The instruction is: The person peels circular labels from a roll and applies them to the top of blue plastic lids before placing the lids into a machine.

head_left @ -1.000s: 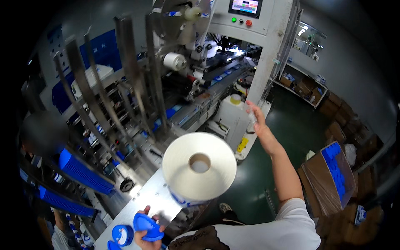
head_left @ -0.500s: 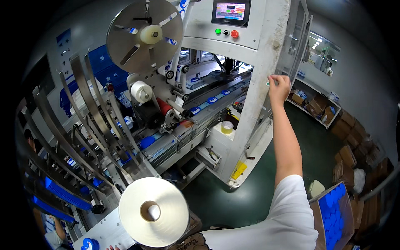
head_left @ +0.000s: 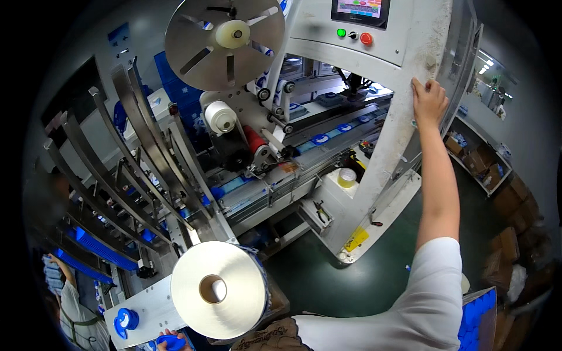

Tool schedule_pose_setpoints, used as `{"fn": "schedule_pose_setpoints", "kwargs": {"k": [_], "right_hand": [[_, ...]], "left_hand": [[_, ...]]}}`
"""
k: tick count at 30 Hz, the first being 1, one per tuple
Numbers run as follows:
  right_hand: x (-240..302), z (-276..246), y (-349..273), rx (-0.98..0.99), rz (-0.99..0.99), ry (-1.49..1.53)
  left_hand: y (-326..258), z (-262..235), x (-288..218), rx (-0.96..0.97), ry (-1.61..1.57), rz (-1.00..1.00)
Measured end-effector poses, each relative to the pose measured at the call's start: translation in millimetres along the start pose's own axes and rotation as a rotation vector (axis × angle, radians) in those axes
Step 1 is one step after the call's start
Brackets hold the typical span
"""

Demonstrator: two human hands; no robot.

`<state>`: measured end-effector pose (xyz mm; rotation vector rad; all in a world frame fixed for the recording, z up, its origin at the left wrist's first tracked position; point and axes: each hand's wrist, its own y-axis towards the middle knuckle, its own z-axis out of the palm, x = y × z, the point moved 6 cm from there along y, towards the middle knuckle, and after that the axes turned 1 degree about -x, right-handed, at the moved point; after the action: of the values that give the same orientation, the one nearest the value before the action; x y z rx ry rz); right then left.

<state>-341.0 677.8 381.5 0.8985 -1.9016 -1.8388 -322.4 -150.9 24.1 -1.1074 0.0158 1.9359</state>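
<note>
My right hand (head_left: 430, 102) is raised at the end of an outstretched arm, its curled fingers at the white machine column (head_left: 380, 169). Anything small between those fingertips is hidden. A small greenish mark (head_left: 414, 124) shows on the column beside the wrist. Low in the picture my left hand (head_left: 182, 341), partly cut off by the edge, grips a blue plastic lid (head_left: 170, 341). Another blue lid (head_left: 127, 319) with a white mark rests on the metal plate (head_left: 149, 301) close by. A big white label roll (head_left: 190, 292) lies right of the left hand.
Curved metal rails (head_left: 143, 140) rise at left. A conveyor (head_left: 281, 196) carries blue-and-white pieces beneath a large metal reel (head_left: 205, 58). Above are a touchscreen (head_left: 360, 10) and red button (head_left: 366, 38). A box of blue lids (head_left: 477, 319) stands right; another person (head_left: 76, 310) is at left.
My view has shifted, so the machine sits further right and the plate shows more. My right hand has moved up along the column. My left hand has come further into view with a blue lid.
</note>
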Motion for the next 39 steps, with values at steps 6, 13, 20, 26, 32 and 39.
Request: {"fn": "schedule_pose_setpoints", "kwargs": {"k": [6, 13, 20, 26, 32, 39], "right_hand": [[16, -54, -6, 0.202, -0.113, -0.045], [148, -200, -69, 0.277, -0.044, 1.375], [322, -374, -129, 0.384, -0.494, 2.186], [387, -443, -153, 0.401, -0.422, 2.177], [446, -503, -170, 0.499, -0.46, 2.243], [552, -589, -179, 0.593, -0.537, 2.189]], "left_hand": [[-14, 27, -4, -0.004, 0.076, -0.028], [-36, 81, -24, 0.354, 0.055, 0.207], [-136, 161, -6, 0.719, 0.154, 0.23], [-130, 137, -20, 0.697, -0.025, -0.001], [-70, 82, -53, 0.605, -0.091, -0.105], [32, 33, -126, 0.56, -0.068, -0.147]]}}
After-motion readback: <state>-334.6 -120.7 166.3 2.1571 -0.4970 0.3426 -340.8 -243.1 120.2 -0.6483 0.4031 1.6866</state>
